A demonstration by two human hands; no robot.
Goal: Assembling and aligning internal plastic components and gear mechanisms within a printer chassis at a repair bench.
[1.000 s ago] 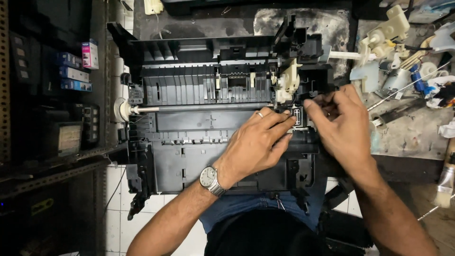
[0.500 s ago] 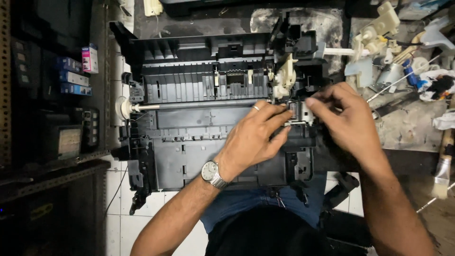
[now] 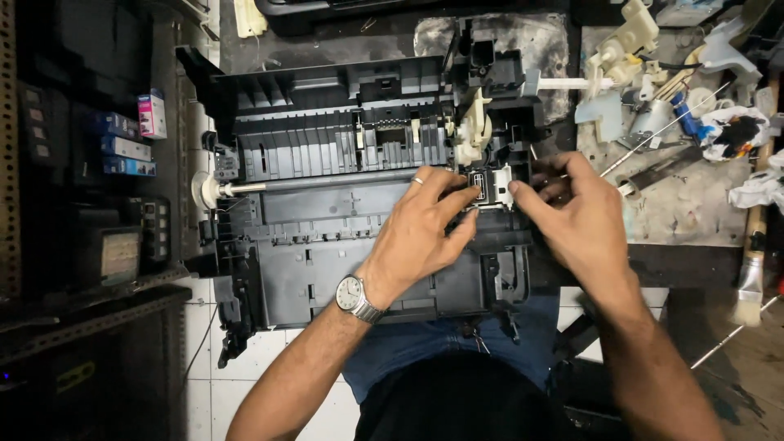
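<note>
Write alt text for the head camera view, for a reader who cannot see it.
Seen from above, a person's left hand and right hand pinch a small black-and-white part on an opened black printer chassis. The left wrist wears a silver watch. A cluttered workbench with loose parts and a paintbrush lies to the right.

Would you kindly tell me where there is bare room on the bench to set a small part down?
The stained benchtop right of the right hand, between the metal rod and the brush, is bare. The parts pile above is crowded; both hands, the left hand included, cover the printer chassis.
</note>
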